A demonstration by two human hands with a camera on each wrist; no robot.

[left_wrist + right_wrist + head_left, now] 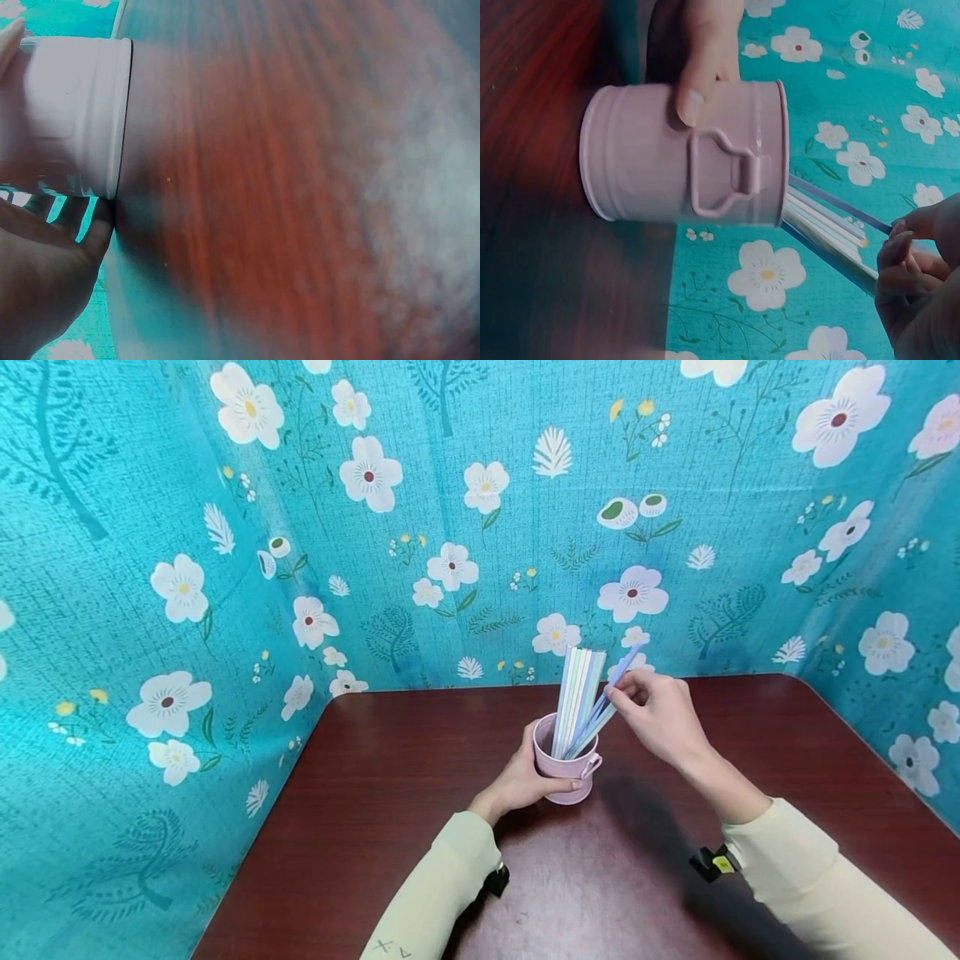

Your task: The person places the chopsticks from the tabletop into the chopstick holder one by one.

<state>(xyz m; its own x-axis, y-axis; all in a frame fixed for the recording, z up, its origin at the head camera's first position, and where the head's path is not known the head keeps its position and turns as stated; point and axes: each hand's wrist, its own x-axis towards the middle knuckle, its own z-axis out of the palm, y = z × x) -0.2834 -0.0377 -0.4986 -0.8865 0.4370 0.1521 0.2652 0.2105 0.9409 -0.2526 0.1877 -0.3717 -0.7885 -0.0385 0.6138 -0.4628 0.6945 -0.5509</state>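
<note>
A small pale pink metal pail (564, 770) with an embossed side handle stands upright on the dark reddish-brown wooden bench (390, 793), near the middle and toward the far edge. The left hand (521, 779) wraps around the pail's left side, its thumb laid across the front wall just beside the handle; the right wrist view shows that thumb (694, 82) pressing the pink wall above the handle (724, 174). A bunch of pastel plastic drinking straws (579, 697), white, green and blue, stands in the pail, most of them close to upright and leaning slightly toward the back. The right hand (660, 714) hovers just right of the rim with its fingers curled, pinching a light blue straw (618, 681) that tilts out to the right while its lower end sits inside the pail with the others. Both forearms wear pale yellow-green sleeves (810, 877), each with a small black strap at the wrist. A teal cloth backdrop (150, 527) printed with white flowers rises behind and on both sides of the bench.
</note>
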